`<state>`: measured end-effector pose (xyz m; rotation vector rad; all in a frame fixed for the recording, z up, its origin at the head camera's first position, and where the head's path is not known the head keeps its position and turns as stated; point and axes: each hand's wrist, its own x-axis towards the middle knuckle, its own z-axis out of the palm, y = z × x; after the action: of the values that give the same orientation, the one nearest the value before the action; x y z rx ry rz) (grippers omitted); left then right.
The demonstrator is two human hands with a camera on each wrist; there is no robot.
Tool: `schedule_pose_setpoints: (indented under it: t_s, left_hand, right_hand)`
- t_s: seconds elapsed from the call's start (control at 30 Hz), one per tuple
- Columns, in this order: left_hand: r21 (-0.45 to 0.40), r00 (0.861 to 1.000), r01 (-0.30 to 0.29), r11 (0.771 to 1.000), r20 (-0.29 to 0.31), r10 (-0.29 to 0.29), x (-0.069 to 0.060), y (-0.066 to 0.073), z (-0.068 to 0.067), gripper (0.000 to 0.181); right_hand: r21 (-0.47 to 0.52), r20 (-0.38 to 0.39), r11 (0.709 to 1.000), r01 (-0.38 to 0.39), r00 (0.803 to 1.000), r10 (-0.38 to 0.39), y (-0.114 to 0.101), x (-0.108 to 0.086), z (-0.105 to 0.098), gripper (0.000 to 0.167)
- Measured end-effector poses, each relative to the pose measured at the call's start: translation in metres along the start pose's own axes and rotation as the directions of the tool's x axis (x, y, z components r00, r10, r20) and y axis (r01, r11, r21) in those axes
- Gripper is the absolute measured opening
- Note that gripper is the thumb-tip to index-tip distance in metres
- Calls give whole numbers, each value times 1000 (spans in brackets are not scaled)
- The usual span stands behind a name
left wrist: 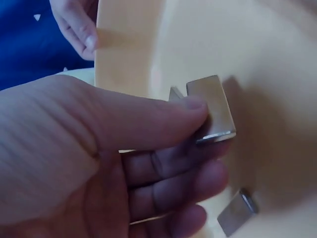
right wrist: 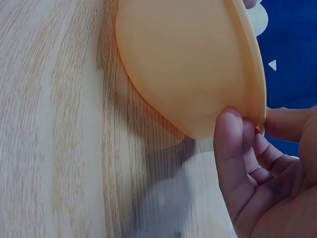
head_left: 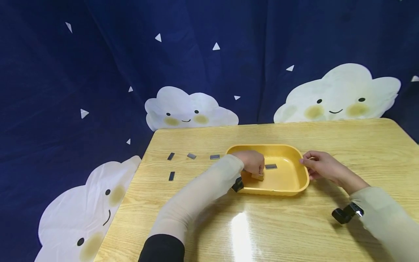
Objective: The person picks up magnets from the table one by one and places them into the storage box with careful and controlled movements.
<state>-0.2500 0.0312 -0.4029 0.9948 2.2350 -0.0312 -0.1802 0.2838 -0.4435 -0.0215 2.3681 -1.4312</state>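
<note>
My left hand [head_left: 251,162] reaches into a yellow plastic tray [head_left: 285,189]. Its thumb and a finger pinch a small, shiny rectangular metal block [left wrist: 215,101] just above the tray floor. Another metal block [head_left: 271,166] lies in the tray beside the hand. In the left wrist view, part of a further metal piece [left wrist: 175,94] shows behind the thumb, mostly hidden. At the tray's right end, my right hand [head_left: 324,168] grips the rim between thumb and fingers, as the right wrist view also shows.
Left of the tray, several similar blocks lie apart on the wooden table [head_left: 281,225], among them a dark block [head_left: 171,176] and a lighter block [head_left: 191,156]. Behind the table hangs a dark blue curtain [head_left: 203,72] with clouds. A wrist camera [head_left: 347,213] sits on the right forearm.
</note>
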Motion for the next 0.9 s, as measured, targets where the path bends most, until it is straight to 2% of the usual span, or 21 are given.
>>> schedule_pose_setpoints:
  t_s: [0.17,0.3,0.53,0.7,0.9]
  left_hand:
    - [36,999,-35,999,-5,35,2,3,0,45]
    - [71,999,-32,997,-2,32,4,5,0,43]
    - [76,999,-33,997,16,32,9,7,-3,46]
    - [73,1000,-13,997,18,11,14,8,-4,44]
    - [85,999,17,996,31,-20,18,9,-4,29]
  right_hand:
    - [1,-1,1000,-4,1000,4,-1,0,0,34]
    - [-3,-1,1000,-13,1000,13,-1,0,0,34]
    - [-8,0,1000,-18,1000,18,0,1,0,33]
    - [-10,-2,1000,-19,1000,19,0,0,-1,34]
    - [12,-3,1000,-14,1000,14,0,0,-1,34]
